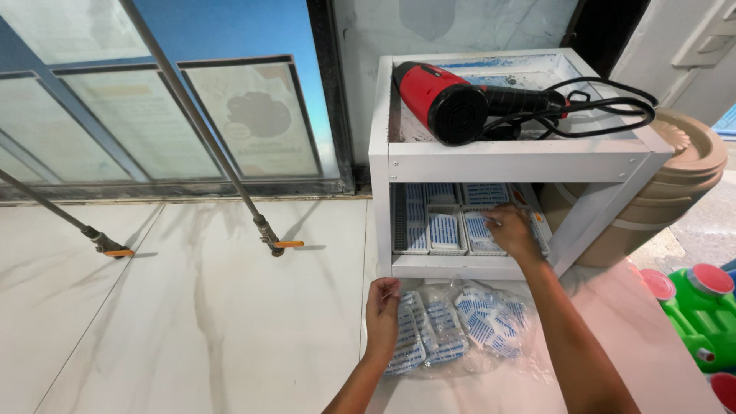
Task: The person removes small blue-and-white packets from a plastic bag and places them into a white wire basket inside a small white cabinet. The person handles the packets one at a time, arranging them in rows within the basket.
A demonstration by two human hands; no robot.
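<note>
The right hand (510,230) reaches into the white shelf (506,161), fingers pinching a blue-and-white packet (481,230) among several already lined up. The left hand (381,307), fingers loosely spread, rests on the plastic bag (460,326) on the floor; many packets remain inside.

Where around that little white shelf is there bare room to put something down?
The marble floor left of the white shelf unit, out to the two metal legs, is bare. The lower shelf is packed with blue-and-white packets, where the right hand reaches; the left hand rests on the plastic bag of packets. A red hair dryer fills the top.
</note>
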